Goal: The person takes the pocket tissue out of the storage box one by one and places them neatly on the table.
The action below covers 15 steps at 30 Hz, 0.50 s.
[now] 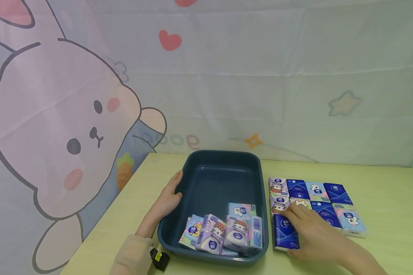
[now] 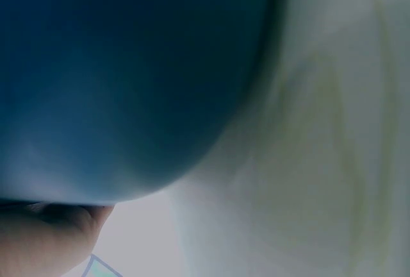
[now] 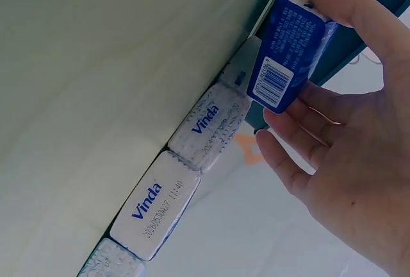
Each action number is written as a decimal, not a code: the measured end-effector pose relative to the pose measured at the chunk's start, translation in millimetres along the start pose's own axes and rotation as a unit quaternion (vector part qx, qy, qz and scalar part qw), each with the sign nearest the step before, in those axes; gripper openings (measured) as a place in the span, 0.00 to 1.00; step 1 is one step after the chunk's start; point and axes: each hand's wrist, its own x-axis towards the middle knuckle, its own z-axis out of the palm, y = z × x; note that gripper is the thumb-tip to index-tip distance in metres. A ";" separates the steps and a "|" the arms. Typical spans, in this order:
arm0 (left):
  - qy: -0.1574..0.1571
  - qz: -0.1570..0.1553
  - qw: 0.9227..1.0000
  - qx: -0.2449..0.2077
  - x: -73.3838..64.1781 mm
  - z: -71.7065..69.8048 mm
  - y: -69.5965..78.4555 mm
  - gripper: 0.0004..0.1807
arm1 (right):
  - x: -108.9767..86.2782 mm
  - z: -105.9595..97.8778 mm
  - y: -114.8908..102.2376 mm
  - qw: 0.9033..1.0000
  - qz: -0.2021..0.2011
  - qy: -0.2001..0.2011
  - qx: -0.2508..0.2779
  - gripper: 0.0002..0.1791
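My right hand (image 1: 309,229) pinches a dark blue tissue pack (image 1: 284,233) between thumb and fingers, at the near left corner of a block of packs. In the right wrist view the held blue pack shows a barcode and stands tilted above white pack ends marked Vinda (image 3: 155,203). My left hand (image 1: 168,196) rests against the outer left side of a dark blue plastic bin (image 1: 206,183), fingers fairly straight. The left wrist view is mostly filled by the bin's wall (image 2: 115,84), with part of the left hand (image 2: 48,242) below it.
Inside the bin's near end lie several patterned tissue packs (image 1: 211,233), some leaning on others. Two rows of blue and cartoon packs (image 1: 297,189) stand to its right on the pale yellow table (image 1: 392,198). A printed rabbit cloth (image 1: 227,76) hangs behind.
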 end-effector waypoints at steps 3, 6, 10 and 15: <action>0.001 0.002 1.000 0.000 0.3 -0.3 0.0 0.37 | -0.4 0.6 -0.7 1.000 0.001 -0.006 0.000 0.51; 0.001 -0.002 1.000 0.000 1.2 -0.4 -0.2 0.37 | -0.4 1.4 -1.2 1.000 0.001 -0.013 0.000 0.52; -0.001 -0.007 1.000 -0.002 1.6 -0.6 -0.6 0.38 | -0.9 2.6 -1.5 1.000 -0.007 -0.020 0.003 0.52; -0.002 -0.005 1.000 -0.001 1.7 0.1 -1.7 0.38 | -2.7 4.4 -2.0 1.000 -0.020 -0.021 0.007 0.52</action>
